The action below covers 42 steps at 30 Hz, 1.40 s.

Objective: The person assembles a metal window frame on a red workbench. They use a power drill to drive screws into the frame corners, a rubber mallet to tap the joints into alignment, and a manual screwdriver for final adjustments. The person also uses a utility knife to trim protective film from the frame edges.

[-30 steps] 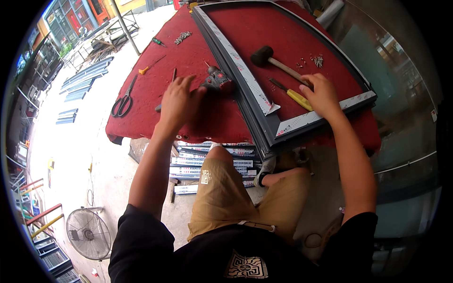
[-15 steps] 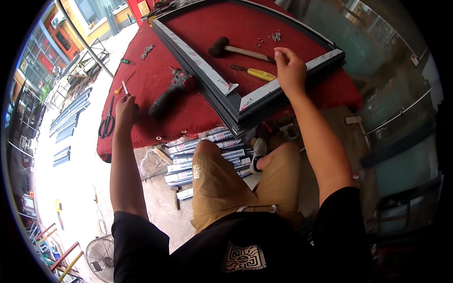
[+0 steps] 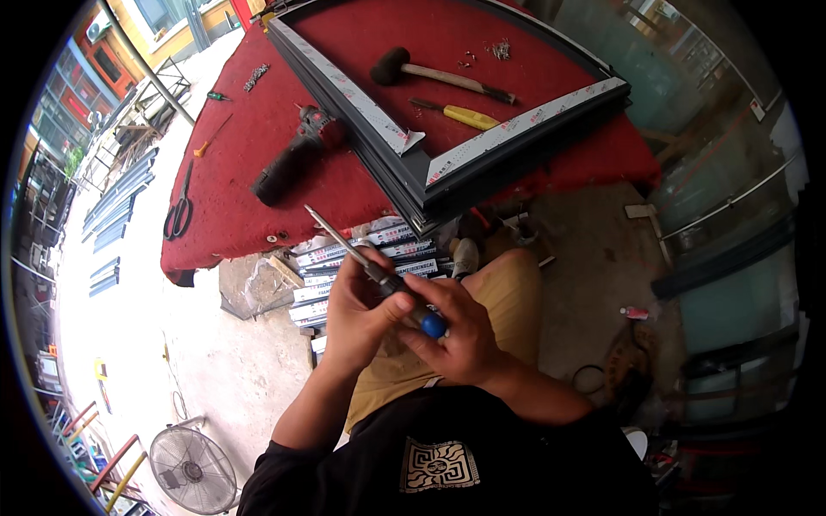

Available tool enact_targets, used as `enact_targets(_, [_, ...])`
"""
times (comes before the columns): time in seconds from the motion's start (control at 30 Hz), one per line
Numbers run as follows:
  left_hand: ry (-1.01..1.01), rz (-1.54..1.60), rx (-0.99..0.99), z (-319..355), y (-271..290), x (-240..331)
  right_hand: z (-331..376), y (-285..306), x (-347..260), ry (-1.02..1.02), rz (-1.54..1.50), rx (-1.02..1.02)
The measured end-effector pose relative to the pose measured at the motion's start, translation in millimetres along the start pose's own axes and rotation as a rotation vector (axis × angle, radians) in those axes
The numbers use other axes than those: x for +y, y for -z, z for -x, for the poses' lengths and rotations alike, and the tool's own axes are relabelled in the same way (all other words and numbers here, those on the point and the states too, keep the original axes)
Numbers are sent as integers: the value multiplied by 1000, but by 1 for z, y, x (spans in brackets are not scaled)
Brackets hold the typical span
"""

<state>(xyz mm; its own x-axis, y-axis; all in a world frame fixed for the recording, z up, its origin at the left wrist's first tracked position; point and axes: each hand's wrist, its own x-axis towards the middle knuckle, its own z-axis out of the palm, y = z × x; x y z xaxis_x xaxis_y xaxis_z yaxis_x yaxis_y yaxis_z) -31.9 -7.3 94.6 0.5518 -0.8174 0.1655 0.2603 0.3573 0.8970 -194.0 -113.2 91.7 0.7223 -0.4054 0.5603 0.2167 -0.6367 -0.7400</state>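
Note:
Both hands meet in front of my lap around a screwdriver with a long metal shaft and a blue-ended dark handle. Its tip points up and to the left. My left hand is closed around the front of the handle, near the shaft. The fingers of my right hand close on the rear of the handle by the blue end. Beyond them on the red-covered table rests a dark grey frame with white film strips. A black mallet and a yellow-handled tool lie inside the frame.
A cordless drill, black scissors, an orange-handled screwdriver and a green-handled one lie left of the frame. Small piles of screws sit on the cloth. Wrapped profiles lie under the table; a fan stands lower left.
My left hand has brought the screwdriver from the table's left side to my lap. My right hand has left the frame near the mallet handle and joined it on the screwdriver.

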Motion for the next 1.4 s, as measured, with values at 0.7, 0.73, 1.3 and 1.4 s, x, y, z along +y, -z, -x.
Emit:
enact_targets(0.7, [-453, -1002, -184, -227, 54, 6, 60, 66, 34, -236, 212, 317])
enact_targets(0.73, [-370, -1008, -220, -232, 54, 1, 58, 66, 35, -221, 221, 312])
enact_targets(1.3, [-725, -1220, -197, -233, 42, -18, 54, 66, 40, -178, 256, 296])
enact_targets(1.4, [-695, -1218, -199, -233, 41, -16, 56, 65, 43, -189, 235, 306])
